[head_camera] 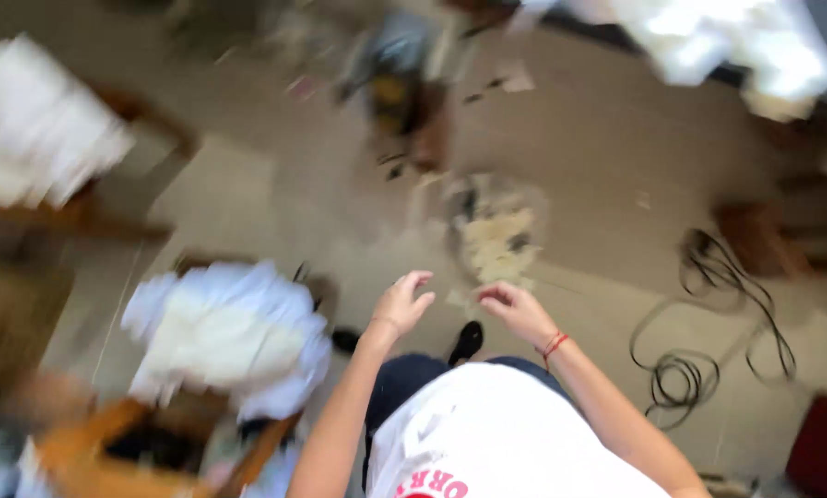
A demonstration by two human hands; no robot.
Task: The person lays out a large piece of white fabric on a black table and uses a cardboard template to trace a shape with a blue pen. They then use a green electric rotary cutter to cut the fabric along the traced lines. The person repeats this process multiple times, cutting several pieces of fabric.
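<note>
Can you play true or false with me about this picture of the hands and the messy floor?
1. Both hands are held out in front of the person. True: the left hand and right hand are out in front, above the floor.
2. A red band is on the left wrist. False: the red band is on the right wrist.
3. A black cable lies coiled on the floor. True.
4. The right hand holds a big hammer. False: no tool shows in it.
5. A white cloth pile lies on the person's left. True.
</note>
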